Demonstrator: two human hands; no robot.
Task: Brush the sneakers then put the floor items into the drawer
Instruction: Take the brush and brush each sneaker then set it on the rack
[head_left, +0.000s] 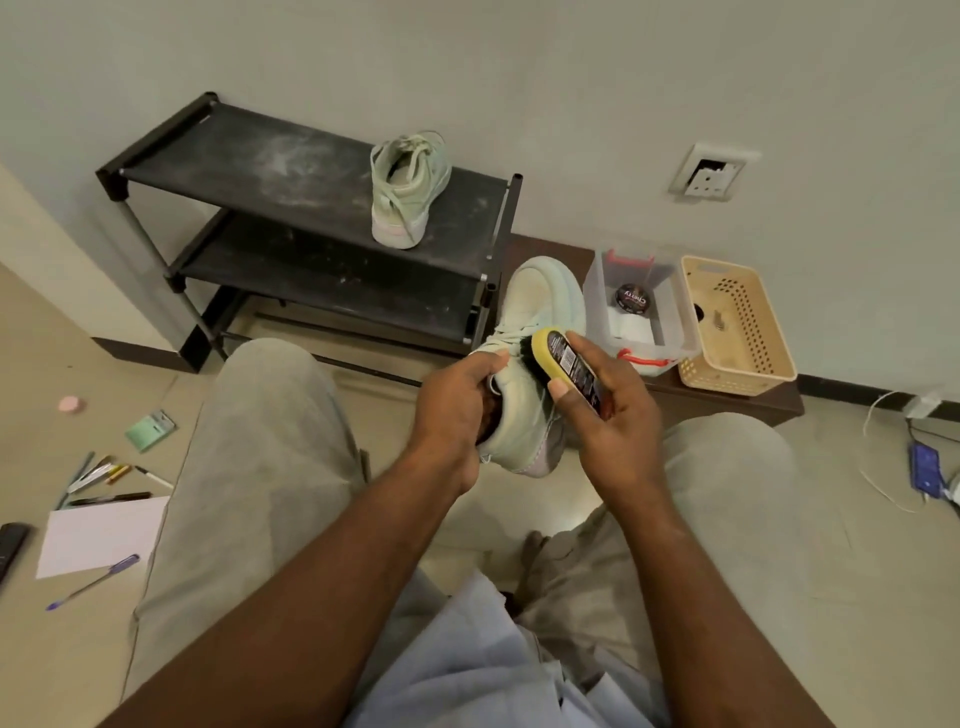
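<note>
While the left hand (457, 400) grips the pale green sneaker (540, 296) at its collar, fingers (493, 358) curled into the opening, the right hand (613, 421) has its fingers (561, 387) clamped round the yellow shoe brush (563, 358), black bristles against the laces. The sneaker is held up between the knees, toe pointing away. Its partner (408, 187) sits on the black shoe rack's (260, 150) top shelf. On the floor at left: pens (104, 473), white paper (101, 535), a purple pen (93, 582). At right, a clear box (670, 312) stands just beside a beige basket (748, 332).
</note>
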